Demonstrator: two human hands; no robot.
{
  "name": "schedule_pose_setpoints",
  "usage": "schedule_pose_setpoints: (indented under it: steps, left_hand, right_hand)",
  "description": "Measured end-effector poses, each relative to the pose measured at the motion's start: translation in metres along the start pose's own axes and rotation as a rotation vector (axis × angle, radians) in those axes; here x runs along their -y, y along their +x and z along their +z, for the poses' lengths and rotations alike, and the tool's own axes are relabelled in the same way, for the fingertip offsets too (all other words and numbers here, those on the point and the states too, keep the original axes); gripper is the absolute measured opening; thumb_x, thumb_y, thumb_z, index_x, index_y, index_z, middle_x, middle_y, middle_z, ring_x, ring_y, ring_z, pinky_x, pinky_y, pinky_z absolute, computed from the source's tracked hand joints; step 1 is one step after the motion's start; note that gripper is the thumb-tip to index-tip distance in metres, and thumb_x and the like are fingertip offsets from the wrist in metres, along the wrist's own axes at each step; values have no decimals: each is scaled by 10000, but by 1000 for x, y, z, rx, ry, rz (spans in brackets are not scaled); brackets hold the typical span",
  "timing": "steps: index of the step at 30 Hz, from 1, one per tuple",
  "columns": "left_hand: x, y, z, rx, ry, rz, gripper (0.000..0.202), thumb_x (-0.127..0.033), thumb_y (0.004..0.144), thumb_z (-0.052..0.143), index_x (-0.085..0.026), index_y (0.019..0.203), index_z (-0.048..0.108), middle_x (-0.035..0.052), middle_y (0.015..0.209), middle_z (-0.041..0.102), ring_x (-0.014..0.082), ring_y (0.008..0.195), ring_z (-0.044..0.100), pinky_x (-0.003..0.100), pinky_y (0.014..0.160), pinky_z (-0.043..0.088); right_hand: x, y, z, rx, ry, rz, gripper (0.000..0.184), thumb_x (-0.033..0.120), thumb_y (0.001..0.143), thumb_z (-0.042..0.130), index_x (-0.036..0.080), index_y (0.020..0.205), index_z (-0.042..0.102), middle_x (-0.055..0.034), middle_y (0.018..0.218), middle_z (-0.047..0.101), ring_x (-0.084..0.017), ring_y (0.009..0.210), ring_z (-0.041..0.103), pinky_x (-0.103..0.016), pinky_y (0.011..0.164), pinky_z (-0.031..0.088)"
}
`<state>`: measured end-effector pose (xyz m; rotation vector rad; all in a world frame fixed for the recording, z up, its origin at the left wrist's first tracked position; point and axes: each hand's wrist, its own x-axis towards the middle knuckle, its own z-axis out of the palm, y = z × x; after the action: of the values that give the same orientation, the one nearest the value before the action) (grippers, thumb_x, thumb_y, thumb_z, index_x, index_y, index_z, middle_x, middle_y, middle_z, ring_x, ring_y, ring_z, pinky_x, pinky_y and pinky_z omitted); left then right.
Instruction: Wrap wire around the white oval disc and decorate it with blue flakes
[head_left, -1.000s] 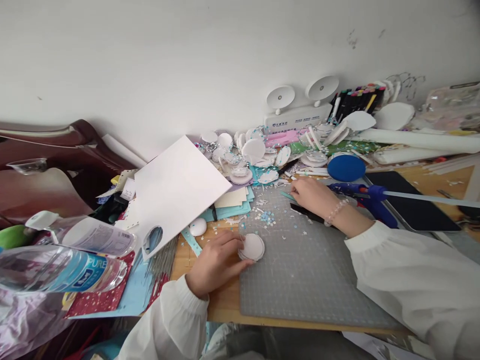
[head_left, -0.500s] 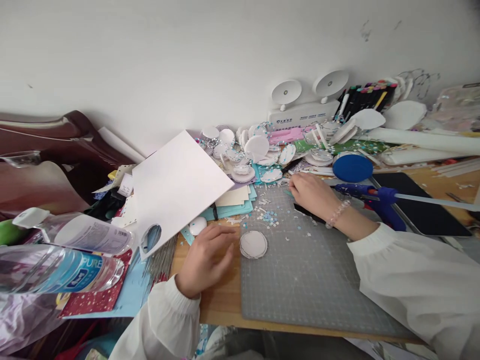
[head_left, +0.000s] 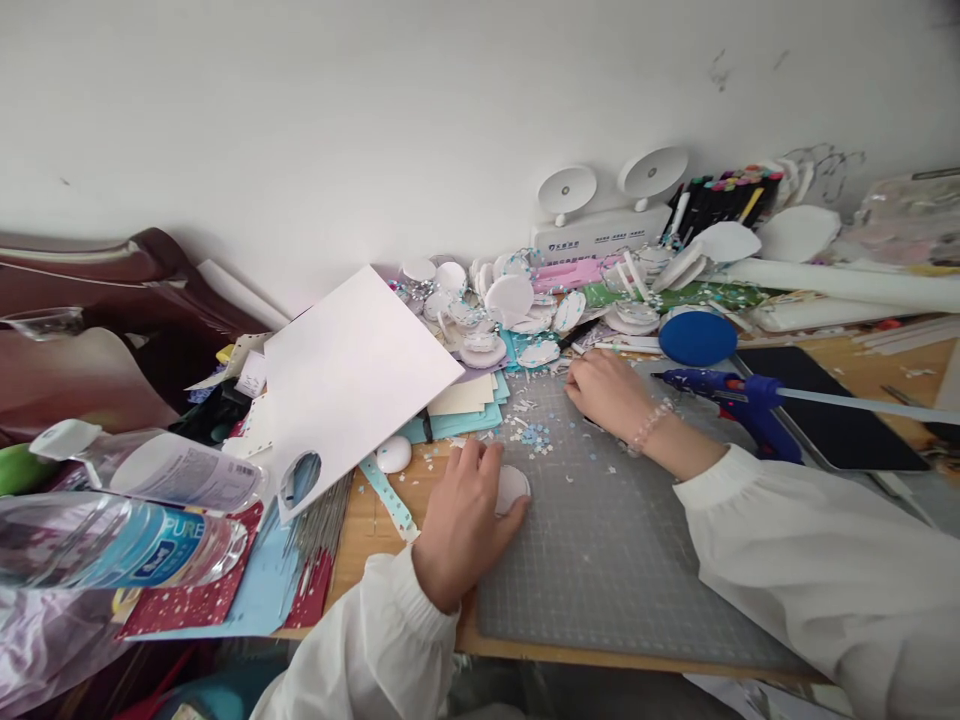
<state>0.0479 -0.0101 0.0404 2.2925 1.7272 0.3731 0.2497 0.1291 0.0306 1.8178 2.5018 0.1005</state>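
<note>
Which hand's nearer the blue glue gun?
Right. The right hand is just left of the glue gun, near its nozzle; the left hand is farther left, at the white disc.

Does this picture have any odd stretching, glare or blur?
In the head view, the light is soft, with no harsh shadows; highlights glint on the water bottle, which seems stretched near the left edge; the left hand and right hand look fairly sharp; small print on the white box is too soft to read.
</note>
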Motion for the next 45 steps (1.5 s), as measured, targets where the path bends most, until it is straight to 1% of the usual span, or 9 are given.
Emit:
schedule_pose_setpoints:
  steps: [5, 12, 15, 21, 27, 32, 37, 43, 45]
  left_hand:
    - [23, -6, -18, 95, -237, 181, 585, -101, 804, 674, -208, 1322, 424, 116, 1318, 508, 253, 1263, 507, 418, 1088, 434]
    - [21, -15, -37, 126, -146, 222, 996, -541, 641, 822, -180, 1423, 323, 183, 1408, 438, 369, 1335, 407, 546, 1100, 388]
    - [9, -16, -30, 63, -46, 170, 934, -586, 677, 774, -125, 1388, 382, 205, 1325, 498, 386, 1250, 465, 568, 1041, 425]
    - [-1, -12, -13, 84, 101, 40, 646, -368, 758, 763, -92, 1281, 502, 184, 1194, 570, 380, 1135, 527, 557, 951, 485]
    - [9, -15, -16, 148, -12, 51, 574, -256, 742, 783, -141, 1239, 521, 145, 1221, 560, 332, 1139, 545, 512, 967, 500]
    - [19, -15, -16, 142, -114, 110, 597, -200, 711, 792, -201, 1235, 506, 111, 1220, 563, 310, 1126, 568, 499, 971, 508]
    - [27, -6, -14, 102, -212, 207, 582, -93, 759, 693, -231, 1279, 469, 110, 1243, 548, 283, 1160, 569, 466, 999, 497]
    - [29, -5, -30, 136, -311, 292, 823, -298, 719, 807, -243, 1409, 363, 152, 1423, 458, 332, 1335, 447, 514, 1099, 411]
    - [28, -8, -36, 56, -360, 287, 729, -361, 786, 755, -240, 1399, 379, 150, 1424, 471, 313, 1343, 443, 489, 1100, 413]
  right_hand:
    - [3, 6, -2, 59, 26, 11, 368, 357, 926, 601, 145, 1226, 580, -109, 1232, 606, -215, 1050, 626, -423, 883, 544]
    - [7, 4, -5, 90, 60, 82, 379, 355, 920, 610, 131, 1223, 582, -124, 1237, 602, -219, 1059, 623, -419, 891, 540]
    - [6, 7, -5, 134, 102, 78, 376, 354, 918, 613, 132, 1221, 584, -125, 1235, 603, -218, 1057, 624, -412, 888, 541]
    - [3, 19, -1, 139, 237, 61, 371, 356, 923, 606, 154, 1233, 577, -108, 1242, 601, -218, 1062, 622, -419, 885, 543]
    - [-5, 11, -13, -83, 461, 63, 207, 272, 950, 537, 139, 1095, 601, -100, 1060, 663, -211, 966, 644, -398, 856, 532]
    - [-10, -5, -26, -319, 714, 46, 151, 243, 945, 432, 198, 1084, 470, -113, 1019, 665, -210, 876, 662, -339, 771, 522]
    - [1, -19, -12, -306, 872, -33, 81, 261, 868, 510, 222, 929, 472, -73, 922, 651, -200, 806, 661, -320, 734, 527]
    - [6, -24, -4, -240, 939, -83, 64, 250, 865, 497, 221, 915, 471, -60, 915, 628, -189, 779, 631, -330, 746, 516]
    - [5, -30, -11, -245, 980, -110, 74, 278, 896, 478, 227, 948, 465, -69, 987, 629, -191, 853, 636, -328, 780, 512]
